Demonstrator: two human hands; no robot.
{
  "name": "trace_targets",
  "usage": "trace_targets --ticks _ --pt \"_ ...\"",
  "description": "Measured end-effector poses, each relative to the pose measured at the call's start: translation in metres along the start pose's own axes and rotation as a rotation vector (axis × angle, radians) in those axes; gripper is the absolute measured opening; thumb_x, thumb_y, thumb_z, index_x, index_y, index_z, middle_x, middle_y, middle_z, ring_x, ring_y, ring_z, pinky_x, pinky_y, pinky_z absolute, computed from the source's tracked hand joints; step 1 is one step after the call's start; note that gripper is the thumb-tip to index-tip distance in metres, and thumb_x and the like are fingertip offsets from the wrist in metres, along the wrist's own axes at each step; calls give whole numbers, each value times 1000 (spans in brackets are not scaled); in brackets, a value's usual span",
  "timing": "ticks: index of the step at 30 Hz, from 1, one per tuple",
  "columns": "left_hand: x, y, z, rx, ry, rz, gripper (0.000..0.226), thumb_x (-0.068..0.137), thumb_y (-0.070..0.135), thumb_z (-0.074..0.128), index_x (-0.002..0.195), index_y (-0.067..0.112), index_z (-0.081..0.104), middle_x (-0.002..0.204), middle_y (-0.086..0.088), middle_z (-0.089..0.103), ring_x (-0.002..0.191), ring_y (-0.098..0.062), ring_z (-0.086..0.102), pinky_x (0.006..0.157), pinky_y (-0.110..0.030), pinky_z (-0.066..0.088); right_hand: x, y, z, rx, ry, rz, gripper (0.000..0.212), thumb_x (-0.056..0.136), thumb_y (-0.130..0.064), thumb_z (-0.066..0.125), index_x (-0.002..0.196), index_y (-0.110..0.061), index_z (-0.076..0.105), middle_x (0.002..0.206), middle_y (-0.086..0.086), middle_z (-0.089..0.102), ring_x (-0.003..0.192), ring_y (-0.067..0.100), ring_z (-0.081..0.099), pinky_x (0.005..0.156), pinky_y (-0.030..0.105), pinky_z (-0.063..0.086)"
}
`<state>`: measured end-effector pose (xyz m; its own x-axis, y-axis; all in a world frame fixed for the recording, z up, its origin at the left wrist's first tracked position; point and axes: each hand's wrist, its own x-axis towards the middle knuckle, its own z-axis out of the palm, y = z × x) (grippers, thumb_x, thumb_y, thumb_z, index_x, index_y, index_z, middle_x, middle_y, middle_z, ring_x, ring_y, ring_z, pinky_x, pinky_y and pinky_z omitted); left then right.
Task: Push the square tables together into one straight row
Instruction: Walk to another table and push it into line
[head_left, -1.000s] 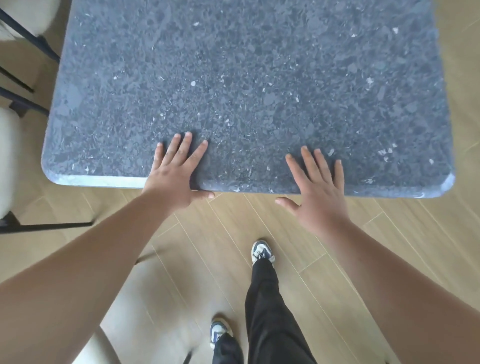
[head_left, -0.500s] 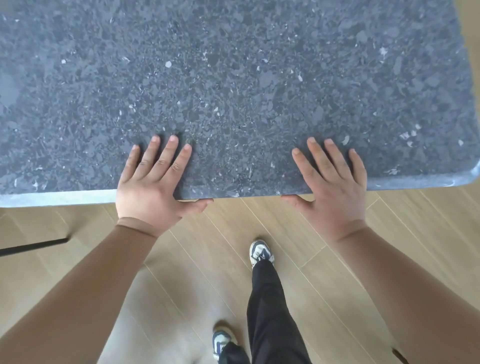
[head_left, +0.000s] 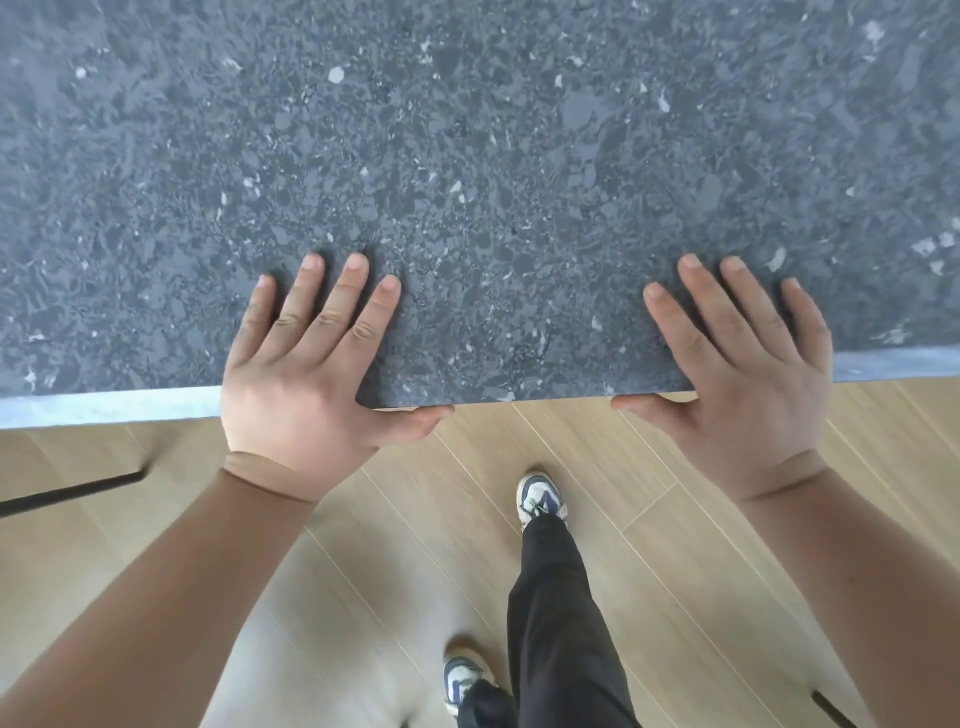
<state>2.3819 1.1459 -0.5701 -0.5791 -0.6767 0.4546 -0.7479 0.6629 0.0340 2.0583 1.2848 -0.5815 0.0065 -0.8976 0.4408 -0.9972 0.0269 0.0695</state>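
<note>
A square table (head_left: 493, 156) with a dark grey speckled stone top fills the upper half of the head view; its near edge runs across the middle. My left hand (head_left: 306, 374) lies on that edge, four fingers flat on the top and the thumb tucked under the rim. My right hand (head_left: 743, 379) grips the same edge further right in the same way. Both arms are stretched out. No other table is in view, and this table's corners are out of frame.
Light wooden floor lies below the table edge. My feet in blue-white shoes (head_left: 540, 499) stand one behind the other, with a black trouser leg. A thin black chair leg (head_left: 72, 491) pokes in at the left, and another dark tip (head_left: 831, 706) at bottom right.
The table top has grown to fill the frame, so its corners and the chairs at the left have left the view. Both hands stay on the near edge, thumbs now under it.
</note>
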Motion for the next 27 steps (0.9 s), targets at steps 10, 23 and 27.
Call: trace_targets --ticks 10,23,27 --pt "21 -19 13 11 4 5 94 74 83 63 138 15 62 144 -9 58 135 -36 53 110 -59 41 25 2 14 1 -3 4 85 85 -81 48 150 -25 48 155 4 48 143 27 45 113 55 36" --pt "21 -19 14 7 -8 29 95 75 84 61 140 15 60 145 -9 57 136 -38 52 111 -60 40 30 2 9 54 -73 19 82 87 -79 50 148 -25 50 154 4 49 142 29 46 114 56 33" --pt "23 -19 9 -21 -77 15 95 77 83 60 145 17 55 150 -9 53 141 -36 47 116 -58 33 33 1 2 81 -144 39 79 89 -76 51 150 -26 46 157 3 45 145 29 41 118 55 28"
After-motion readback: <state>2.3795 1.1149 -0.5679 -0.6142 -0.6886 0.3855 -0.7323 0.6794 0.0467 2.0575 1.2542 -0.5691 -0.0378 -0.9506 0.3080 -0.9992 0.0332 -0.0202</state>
